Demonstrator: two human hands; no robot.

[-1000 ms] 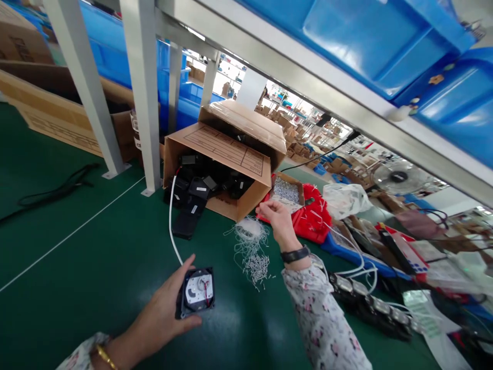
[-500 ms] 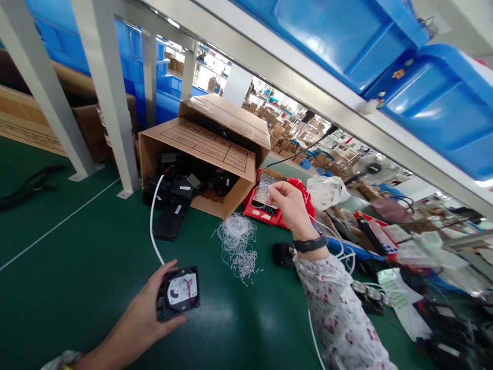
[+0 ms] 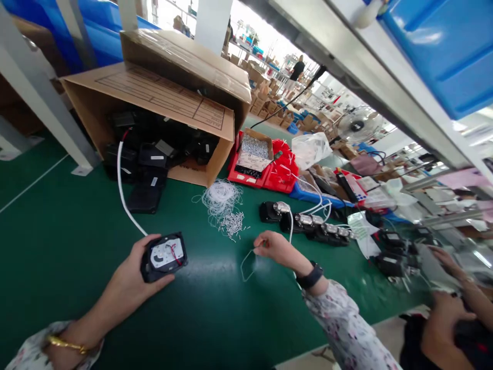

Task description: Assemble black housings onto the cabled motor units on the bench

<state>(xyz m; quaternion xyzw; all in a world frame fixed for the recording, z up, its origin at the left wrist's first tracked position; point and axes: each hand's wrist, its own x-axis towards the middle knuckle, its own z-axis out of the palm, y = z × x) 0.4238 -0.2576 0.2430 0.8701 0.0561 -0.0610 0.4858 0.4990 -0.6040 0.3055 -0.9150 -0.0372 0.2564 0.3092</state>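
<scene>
My left hand point(image 3: 127, 277) grips a black square housing point(image 3: 164, 257) by its edges, its open side turned up. Inside it sit a pale plate and red-and-black wires, and a white cable point(image 3: 121, 180) curves away behind my fingers. A thin clear cord loop point(image 3: 242, 267) dangles from the pinched fingertips of my right hand point(image 3: 275, 249), above the green table. Between the hands and farther back lies a tangled heap of similar clear loops point(image 3: 223, 197). Small silvery pins or screws point(image 3: 231, 224) are piled just in front of that heap.
A cardboard box point(image 3: 169, 172) holding several black housings lies on its side at the back left. Red bins point(image 3: 250, 180) stand behind the heap. Black parts with metal fittings point(image 3: 308, 222) line the right. Another person's hands point(image 3: 449, 267) work at far right.
My right hand has come down and nearer from the red bins, the clear loop now hanging over the table. My left hand still holds the housing. The view has swung right.
</scene>
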